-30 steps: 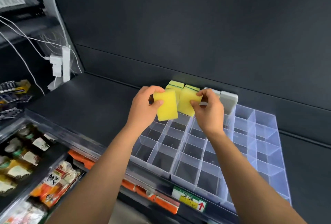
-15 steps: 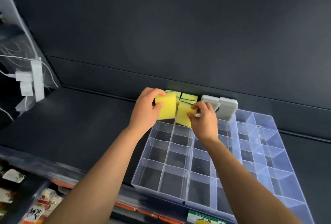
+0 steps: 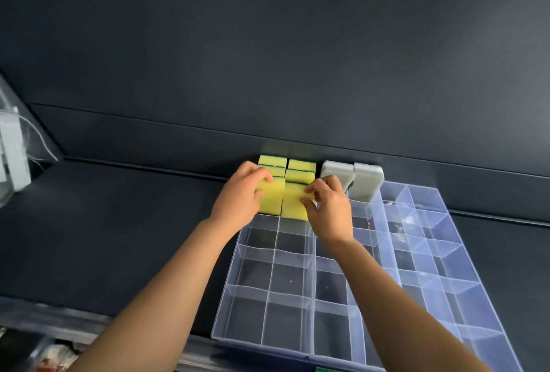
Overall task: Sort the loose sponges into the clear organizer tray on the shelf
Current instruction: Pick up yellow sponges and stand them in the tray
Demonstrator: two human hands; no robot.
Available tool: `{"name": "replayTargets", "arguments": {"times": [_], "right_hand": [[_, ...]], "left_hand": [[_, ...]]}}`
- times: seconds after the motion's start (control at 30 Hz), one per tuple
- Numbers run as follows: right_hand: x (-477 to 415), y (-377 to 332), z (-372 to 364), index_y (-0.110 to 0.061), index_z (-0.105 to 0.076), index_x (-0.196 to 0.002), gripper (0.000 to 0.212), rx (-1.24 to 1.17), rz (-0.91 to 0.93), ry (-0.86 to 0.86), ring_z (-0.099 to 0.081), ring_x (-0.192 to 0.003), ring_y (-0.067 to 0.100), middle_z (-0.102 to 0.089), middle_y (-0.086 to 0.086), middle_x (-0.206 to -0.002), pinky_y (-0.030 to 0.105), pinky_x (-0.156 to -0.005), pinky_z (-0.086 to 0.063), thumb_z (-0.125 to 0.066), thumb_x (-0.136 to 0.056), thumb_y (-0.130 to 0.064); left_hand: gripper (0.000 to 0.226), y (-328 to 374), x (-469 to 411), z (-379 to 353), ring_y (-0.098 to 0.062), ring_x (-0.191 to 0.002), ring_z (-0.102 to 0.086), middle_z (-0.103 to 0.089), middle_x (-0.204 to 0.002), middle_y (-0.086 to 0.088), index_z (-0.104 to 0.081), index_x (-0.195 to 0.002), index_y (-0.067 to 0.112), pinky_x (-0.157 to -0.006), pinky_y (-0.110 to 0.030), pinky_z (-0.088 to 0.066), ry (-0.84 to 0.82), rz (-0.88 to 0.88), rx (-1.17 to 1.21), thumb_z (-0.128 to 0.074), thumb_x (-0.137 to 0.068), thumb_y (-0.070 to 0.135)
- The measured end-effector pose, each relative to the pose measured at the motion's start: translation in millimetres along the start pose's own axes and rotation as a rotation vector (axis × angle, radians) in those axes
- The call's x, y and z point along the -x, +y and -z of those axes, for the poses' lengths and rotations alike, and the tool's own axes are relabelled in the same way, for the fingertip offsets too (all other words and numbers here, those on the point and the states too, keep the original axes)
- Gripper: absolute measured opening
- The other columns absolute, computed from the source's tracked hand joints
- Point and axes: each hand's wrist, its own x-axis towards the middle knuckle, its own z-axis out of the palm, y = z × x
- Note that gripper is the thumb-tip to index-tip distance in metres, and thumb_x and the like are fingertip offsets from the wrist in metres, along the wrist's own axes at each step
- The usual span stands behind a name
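Observation:
A clear organizer tray [image 3: 276,339] with many square compartments lies on the dark shelf. Its far row holds upright sponges. My left hand [image 3: 241,196] grips a yellow sponge [image 3: 271,199] standing in a far-left compartment. My right hand [image 3: 327,205] pinches a second yellow sponge [image 3: 293,203] in the compartment beside it. Behind them stand two more yellow sponges with green stripes [image 3: 272,162] [image 3: 301,167]. Two grey sponges [image 3: 337,172] [image 3: 367,181] stand upright to the right, the nearer one partly behind my right hand.
The dark back wall [image 3: 268,59] rises directly behind the tray. A white power strip with cables [image 3: 12,157] hangs at the far left. Packaged goods [image 3: 56,356] show on a lower shelf at the bottom left. Dark shelf surface [image 3: 119,223] stretches left of the tray.
Both hands have lowered their yellow sponges from above the tray down into the far-left compartments. The view has tilted up and closer, hiding most of the lower shelf.

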Motion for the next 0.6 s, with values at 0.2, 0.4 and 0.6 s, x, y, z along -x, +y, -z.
{"name": "replayTargets", "arguments": {"times": [0.2, 0.4, 0.6], "right_hand": [[1, 0, 2, -0.012, -0.061, -0.097, 0.018, 0.045, 0.01, -0.021, -0.057, -0.074, 0.021, -0.053, 0.001, -0.101, 0.034, -0.07, -0.051, -0.07, -0.082, -0.014], [5, -2, 0, -0.016, -0.044, -0.128, 0.049, 0.095, -0.02, -0.056, -0.06, -0.09, 0.024, -0.053, 0.005, -0.118, 0.039, -0.077, -0.051, -0.066, -0.084, -0.014], [15, -4, 5, -0.017, -0.037, -0.135, 0.058, 0.173, -0.027, -0.059, -0.052, -0.111, 0.028, -0.049, 0.007, -0.127, 0.038, -0.088, -0.047, -0.066, -0.085, -0.019]], "left_hand": [[0.026, -4, -4, -9, -0.016, -0.096, -0.048, -0.046, -0.112, 0.0, -0.058, -0.095, 0.015, -0.066, -0.037, -0.052, 0.016, -0.072, -0.178, -0.071, -0.076, 0.002], [0.028, -4, -1, -16, -0.025, -0.096, -0.052, -0.052, -0.106, -0.006, -0.062, -0.092, 0.013, -0.069, -0.038, -0.051, 0.094, -0.087, -0.253, -0.076, -0.07, 0.002], [0.033, 4, 5, -11, -0.027, -0.097, -0.051, -0.051, -0.106, -0.009, -0.062, -0.1, 0.013, -0.078, -0.038, -0.048, 0.14, -0.096, -0.325, -0.077, -0.07, 0.008]]}}
